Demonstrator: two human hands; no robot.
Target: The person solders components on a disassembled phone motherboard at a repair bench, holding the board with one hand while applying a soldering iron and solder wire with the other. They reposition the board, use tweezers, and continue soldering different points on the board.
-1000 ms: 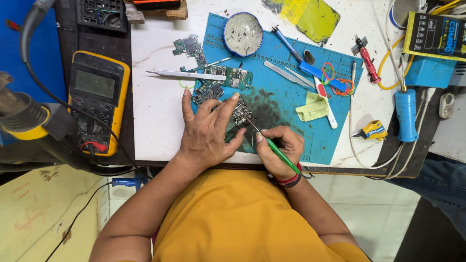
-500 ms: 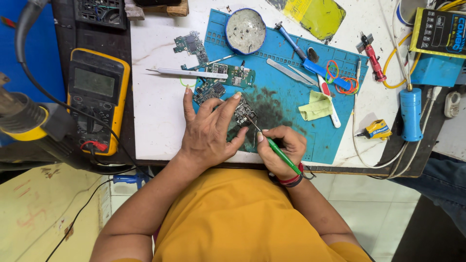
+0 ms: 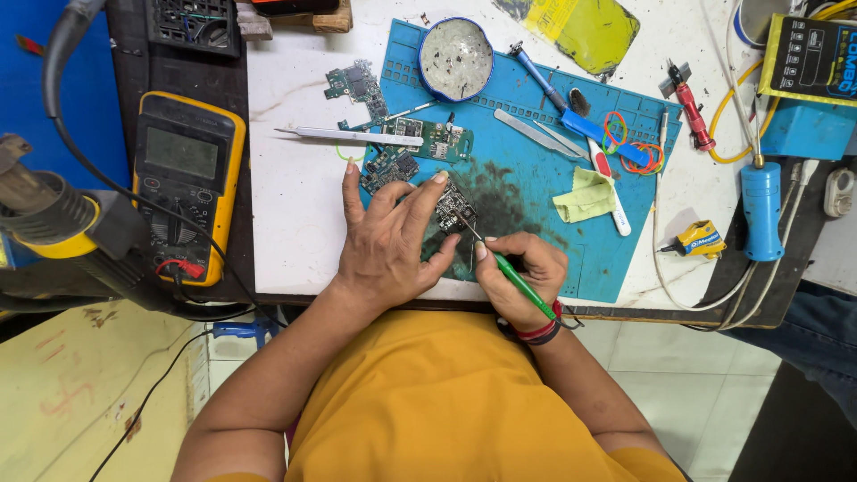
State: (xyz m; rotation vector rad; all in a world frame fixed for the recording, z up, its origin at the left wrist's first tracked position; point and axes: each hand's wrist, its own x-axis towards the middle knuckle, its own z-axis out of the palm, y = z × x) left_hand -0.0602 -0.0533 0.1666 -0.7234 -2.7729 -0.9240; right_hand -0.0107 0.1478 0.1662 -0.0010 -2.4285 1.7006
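My left hand (image 3: 390, 239) lies flat on the blue work mat (image 3: 536, 187), its fingers spread and pressing down a small dark circuit board (image 3: 453, 211). My right hand (image 3: 522, 270) grips a thin green-handled tool (image 3: 518, 284) like a pen, with its metal tip touching the board's lower right edge. More green circuit boards (image 3: 420, 143) lie just beyond my left fingertips, next to a pair of silver tweezers (image 3: 353, 136).
A yellow multimeter (image 3: 183, 183) lies at the left, with a hot-air nozzle (image 3: 40, 210) nearer the edge. On the mat are a round blue tin (image 3: 456, 59), flat metal tools (image 3: 536, 134), a yellow cloth (image 3: 585, 195) and rubber bands (image 3: 625, 143). A blue-handled soldering iron (image 3: 761, 210) lies at the right.
Almost nothing differs: both hands stay on the circuit board, and the view has only shifted slightly.
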